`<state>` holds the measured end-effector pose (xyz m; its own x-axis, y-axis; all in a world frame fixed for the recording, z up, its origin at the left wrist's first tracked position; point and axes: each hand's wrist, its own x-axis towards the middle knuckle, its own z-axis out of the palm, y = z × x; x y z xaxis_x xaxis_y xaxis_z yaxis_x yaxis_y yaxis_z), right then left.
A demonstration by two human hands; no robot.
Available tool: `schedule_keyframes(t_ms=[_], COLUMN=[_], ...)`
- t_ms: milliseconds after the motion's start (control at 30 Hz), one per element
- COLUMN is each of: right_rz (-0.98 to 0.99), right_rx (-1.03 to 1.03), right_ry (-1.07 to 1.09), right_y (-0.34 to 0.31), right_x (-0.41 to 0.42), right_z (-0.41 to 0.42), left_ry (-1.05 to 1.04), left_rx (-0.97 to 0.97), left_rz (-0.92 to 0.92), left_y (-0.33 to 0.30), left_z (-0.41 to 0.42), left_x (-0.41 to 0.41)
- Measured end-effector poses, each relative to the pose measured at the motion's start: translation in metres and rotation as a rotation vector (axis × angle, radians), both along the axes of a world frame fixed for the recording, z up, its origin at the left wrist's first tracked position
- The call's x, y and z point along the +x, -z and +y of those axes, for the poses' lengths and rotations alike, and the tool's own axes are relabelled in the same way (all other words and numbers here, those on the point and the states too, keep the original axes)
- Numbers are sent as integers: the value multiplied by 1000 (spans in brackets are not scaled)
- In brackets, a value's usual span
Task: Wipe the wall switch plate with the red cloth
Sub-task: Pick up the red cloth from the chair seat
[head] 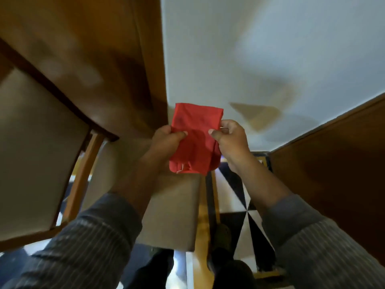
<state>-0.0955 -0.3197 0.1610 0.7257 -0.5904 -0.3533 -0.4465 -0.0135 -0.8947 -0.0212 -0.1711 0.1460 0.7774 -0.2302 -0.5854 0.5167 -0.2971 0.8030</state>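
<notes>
1. The red cloth (194,140) is held up between both hands in front of the white wall (270,49), folded into a tall pad; its lower edge hangs loose with a pale inner layer peeking out near the bottom left corner
2. The left hand (166,142) grips the cloth's left edge, thumb on the front face and fingers curled behind, closed on the fabric
3. The right hand (229,140) pinches the right edge the same way, thumb tip pressed on the front near the fold line, fingers narrow and holding cloth
4. No switch plate shows anywhere in view, so I cannot tell where it sits on the wall; the wooden door frame (150,59) runs just left of the cloth, and a wooden chair (41,142) stands further left
5. The step in hand looks like tidying the fold into a firm pad before wiping. To do it well, both thumbs should keep the layers flat and square, and the loose bottom edge is better tucked in so no flap drags
6. Once the pad is neat, one hand should take it with the fingers spread flat behind, giving even pressure
7. The head needs to lift to find the plate first; wiping blind risks flicking a switch, so strokes are best kept light across the rockers and firmer along the plate's edges and corners
</notes>
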Motion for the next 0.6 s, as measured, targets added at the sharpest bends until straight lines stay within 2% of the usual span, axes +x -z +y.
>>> schedule_keyframes(t_ms=[333,600], right_rz=[-429,-695], right_rx=[-111,-323], right_ry=[92,83], right_y=[-177,-273], right_x=[-10,-7], right_z=[-150,-266], left_ry=[42,-25], left_rx=[-207,-276], left_rz=[-403,-666], left_y=[-190,-290], left_z=[-152,-261], left_x=[-8,-18])
